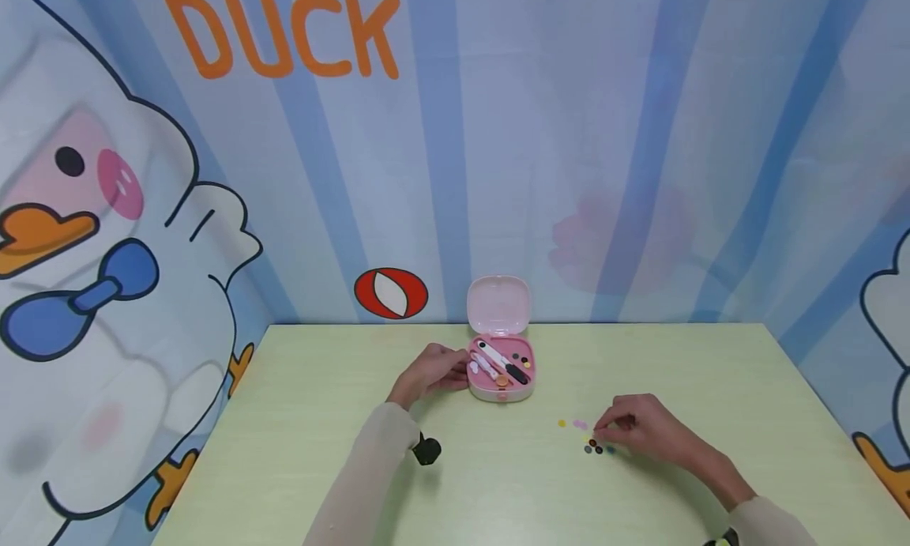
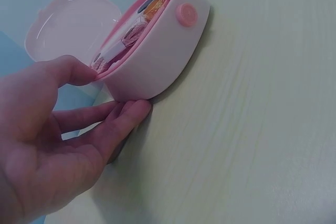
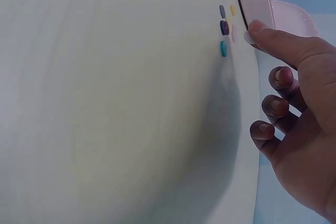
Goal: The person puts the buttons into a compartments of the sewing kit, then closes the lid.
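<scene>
A person's left hand (image 1: 432,371) gripping the side of an open pink case (image 1: 485,389), right hand (image 1: 647,427) pinching a small pale piece (image 3: 249,38), near colourful buttons (image 1: 593,443) on a light table (image 1: 512,483)

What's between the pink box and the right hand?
Head view: loose buttons on the table, most close to the right hand, a yellow one nearest the box.

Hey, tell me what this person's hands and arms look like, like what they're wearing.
Both the left hand and right hand are ungloved. The arms have long, plain, pale beige sleeves. A black, rounded device sits at the left wrist; a dark item with a yellow-green patch shows partly at the right.
</scene>
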### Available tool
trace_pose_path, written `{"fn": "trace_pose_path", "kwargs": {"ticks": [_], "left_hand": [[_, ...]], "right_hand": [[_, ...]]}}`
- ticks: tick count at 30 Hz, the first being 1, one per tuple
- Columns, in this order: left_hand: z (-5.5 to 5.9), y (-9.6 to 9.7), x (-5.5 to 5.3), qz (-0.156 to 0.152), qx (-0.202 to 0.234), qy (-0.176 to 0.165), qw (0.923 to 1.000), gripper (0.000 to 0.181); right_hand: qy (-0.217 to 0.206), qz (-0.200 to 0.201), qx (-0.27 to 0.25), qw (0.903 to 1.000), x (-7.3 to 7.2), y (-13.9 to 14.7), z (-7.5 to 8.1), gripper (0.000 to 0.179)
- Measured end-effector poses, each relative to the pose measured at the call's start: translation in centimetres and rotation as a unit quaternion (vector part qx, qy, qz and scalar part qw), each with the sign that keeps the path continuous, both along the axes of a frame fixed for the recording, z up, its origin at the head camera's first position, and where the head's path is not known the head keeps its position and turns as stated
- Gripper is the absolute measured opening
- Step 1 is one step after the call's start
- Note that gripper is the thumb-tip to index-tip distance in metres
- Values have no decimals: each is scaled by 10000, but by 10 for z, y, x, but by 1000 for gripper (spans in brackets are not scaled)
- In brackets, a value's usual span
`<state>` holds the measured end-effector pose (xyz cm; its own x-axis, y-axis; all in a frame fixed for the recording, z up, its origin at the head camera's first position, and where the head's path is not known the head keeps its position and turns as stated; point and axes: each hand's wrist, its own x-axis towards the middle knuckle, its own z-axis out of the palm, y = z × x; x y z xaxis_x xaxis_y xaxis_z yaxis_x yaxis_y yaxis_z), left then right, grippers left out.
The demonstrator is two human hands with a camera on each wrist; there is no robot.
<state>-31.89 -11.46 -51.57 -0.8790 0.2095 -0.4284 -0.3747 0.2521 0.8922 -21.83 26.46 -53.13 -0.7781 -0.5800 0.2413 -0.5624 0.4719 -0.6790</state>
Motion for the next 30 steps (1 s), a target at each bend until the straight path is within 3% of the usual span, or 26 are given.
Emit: {"fn": "trace_pose_path", "kwargs": {"ticks": [10, 17, 30], "left_hand": [[-1, 0, 0, -16, 12, 27, 10000, 37], [0, 1, 1, -23, -43, 51, 10000, 36], [0, 0, 2, -82, -35, 127, 9999, 36]], "right_hand": [[-119, -522, 180, 9984, -22, -25, 12, 4], [-99, -692, 55, 9975, -46, -41, 18, 6], [-603, -1091, 50, 9922, -81, -77, 35, 10]]}}
